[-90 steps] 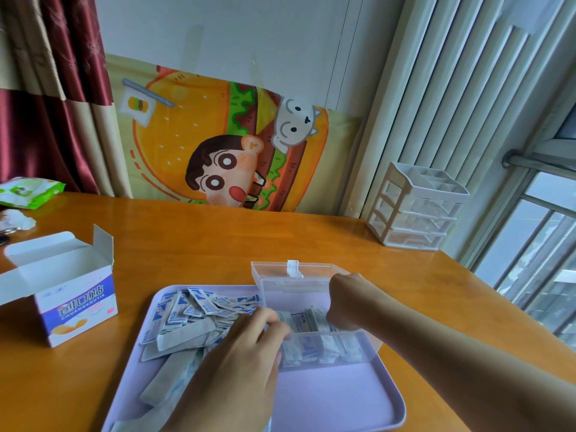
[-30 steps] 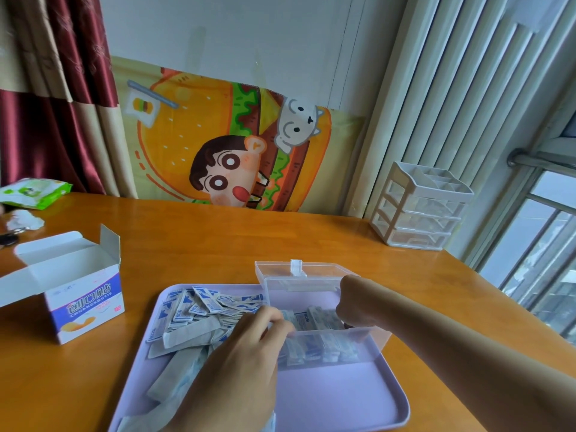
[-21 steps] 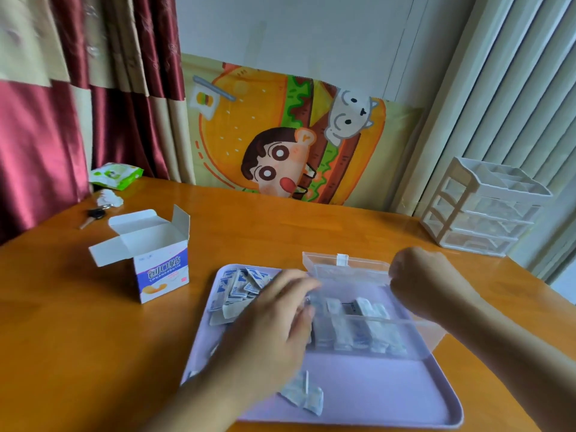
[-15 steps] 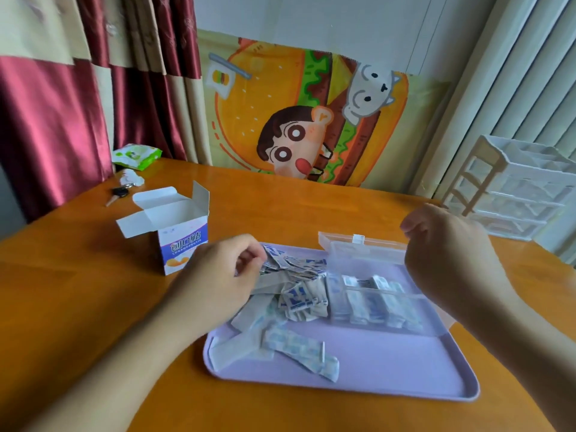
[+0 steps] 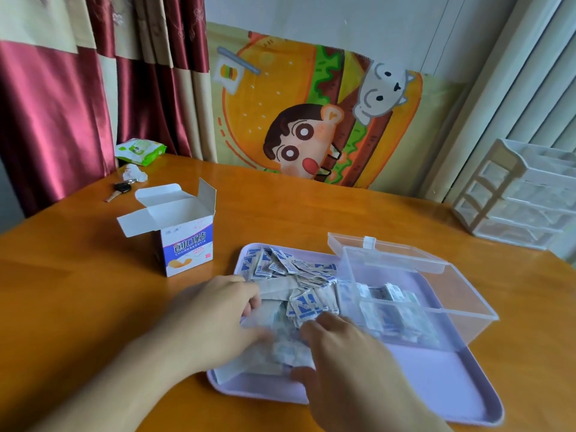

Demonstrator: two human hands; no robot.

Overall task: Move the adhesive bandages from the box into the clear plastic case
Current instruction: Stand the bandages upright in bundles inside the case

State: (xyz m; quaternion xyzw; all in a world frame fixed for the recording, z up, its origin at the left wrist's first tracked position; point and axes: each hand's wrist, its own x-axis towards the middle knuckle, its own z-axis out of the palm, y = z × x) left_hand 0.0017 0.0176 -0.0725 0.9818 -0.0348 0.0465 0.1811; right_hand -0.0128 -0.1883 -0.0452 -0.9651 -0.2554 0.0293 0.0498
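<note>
A loose pile of blue-and-white adhesive bandages point(image 5: 291, 272) lies on the left half of a lilac tray point(image 5: 436, 388). The clear plastic case point(image 5: 461, 310) stands on the tray's right half with its lid folded back, and a row of bandages point(image 5: 392, 310) sits inside it. The white and blue bandage box point(image 5: 187, 235) stands open on the table, left of the tray. My left hand point(image 5: 215, 316) is at the pile's near left, fingers curled over long white wrappers. My right hand point(image 5: 352, 366) reaches into the pile's near side, with bandages between its fingers and thumb.
The tray lies on an orange wooden table point(image 5: 78, 291). A small white drawer unit point(image 5: 523, 194) stands at the far right. A key point(image 5: 120, 190), a crumpled tissue point(image 5: 134, 174) and a green packet point(image 5: 140, 149) lie at the far left by the curtain.
My right hand has come down from above the case to the near side of the pile. My left hand has dropped lower onto the long wrappers. The view has shifted left.
</note>
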